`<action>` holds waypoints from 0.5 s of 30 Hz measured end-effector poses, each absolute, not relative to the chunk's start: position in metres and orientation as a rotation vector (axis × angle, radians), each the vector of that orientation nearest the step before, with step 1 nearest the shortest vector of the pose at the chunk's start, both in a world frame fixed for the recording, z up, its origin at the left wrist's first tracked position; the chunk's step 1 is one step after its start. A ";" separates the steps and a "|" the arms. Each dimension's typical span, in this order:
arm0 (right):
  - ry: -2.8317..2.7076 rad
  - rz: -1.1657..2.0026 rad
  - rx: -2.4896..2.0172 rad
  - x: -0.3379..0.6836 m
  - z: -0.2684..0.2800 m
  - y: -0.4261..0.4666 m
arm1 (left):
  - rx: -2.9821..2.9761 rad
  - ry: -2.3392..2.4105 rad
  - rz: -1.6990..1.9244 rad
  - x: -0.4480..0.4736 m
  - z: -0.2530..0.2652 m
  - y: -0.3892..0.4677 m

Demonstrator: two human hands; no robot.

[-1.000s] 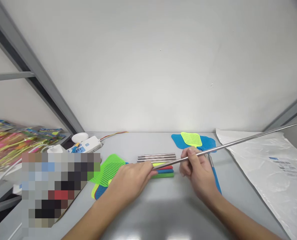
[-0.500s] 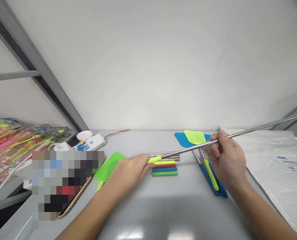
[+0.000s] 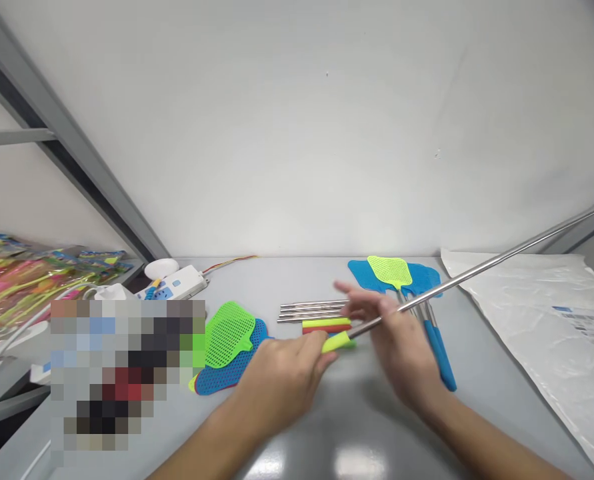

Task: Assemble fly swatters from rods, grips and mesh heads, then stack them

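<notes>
Metal rod [image 3: 477, 269], bag label [image 3: 579, 320] illegible

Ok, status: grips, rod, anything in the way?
Left grip closed on yellow handle. Right grip blurred at metal rod, hold unclear. Rod slants up from handle, overlapping white plastic bag in view; contact unclear.

Viewed from the wearer's head, close behind and above the left hand [image 3: 289, 373] and right hand [image 3: 401, 350], facing forward and down across the worktop [image 3: 347, 420] to the pale wall [image 3: 297, 133].
</notes>
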State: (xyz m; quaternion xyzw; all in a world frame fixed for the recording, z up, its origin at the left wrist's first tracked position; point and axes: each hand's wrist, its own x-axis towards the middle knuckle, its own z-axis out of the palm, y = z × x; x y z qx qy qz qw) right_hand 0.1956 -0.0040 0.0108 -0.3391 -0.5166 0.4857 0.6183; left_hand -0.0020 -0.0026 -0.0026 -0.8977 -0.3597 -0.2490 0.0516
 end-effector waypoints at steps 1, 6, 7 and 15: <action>-1.207 1.177 -0.767 0.189 0.008 -0.009 | -2.757 -1.085 -0.774 0.001 -0.003 -0.005; -1.290 1.252 -0.743 0.193 0.015 -0.014 | -2.817 -1.051 -0.860 -0.001 -0.004 -0.004; -1.247 1.220 -0.741 0.202 0.020 -0.010 | -2.823 -1.058 -0.855 -0.004 -0.004 -0.002; -0.606 0.873 -0.773 0.273 0.045 0.032 | -2.789 -1.041 -0.817 -0.019 -0.002 0.008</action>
